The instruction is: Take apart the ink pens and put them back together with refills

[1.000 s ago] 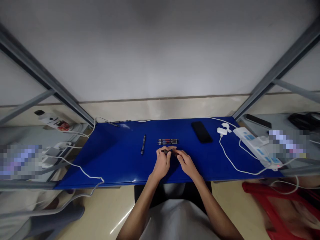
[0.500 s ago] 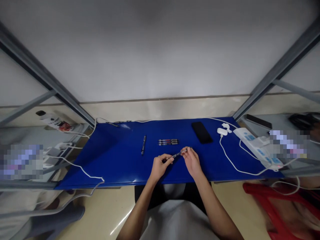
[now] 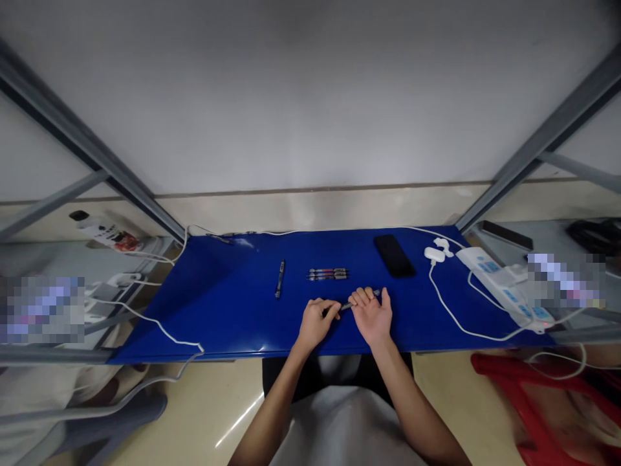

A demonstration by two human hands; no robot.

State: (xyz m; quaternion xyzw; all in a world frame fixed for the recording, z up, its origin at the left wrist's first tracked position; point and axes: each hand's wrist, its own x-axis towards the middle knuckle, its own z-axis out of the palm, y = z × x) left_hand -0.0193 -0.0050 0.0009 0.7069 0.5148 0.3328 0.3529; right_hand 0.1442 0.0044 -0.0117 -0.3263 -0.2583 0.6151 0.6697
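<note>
Near the front of the blue tabletop, my left hand pinches one end of a dark pen between thumb and fingertips. My right hand, palm up, has its fingers curled over the other part of that pen, with the thumb standing out beside its tip. Just beyond my hands, several pens lie side by side in a row. A single pen rests alone to their left, pointing away from me.
To the right are a black phone, a white earbud case on a cable and a white power strip. The blue tabletop meets the wall at the back. A bottle lies left, a red stool stands right.
My right hand has rolled palm up, its fingers now folded over the pen and its thumb lifted away. My left hand keeps its pinch, slightly shifted. The pens on the table stay put.
</note>
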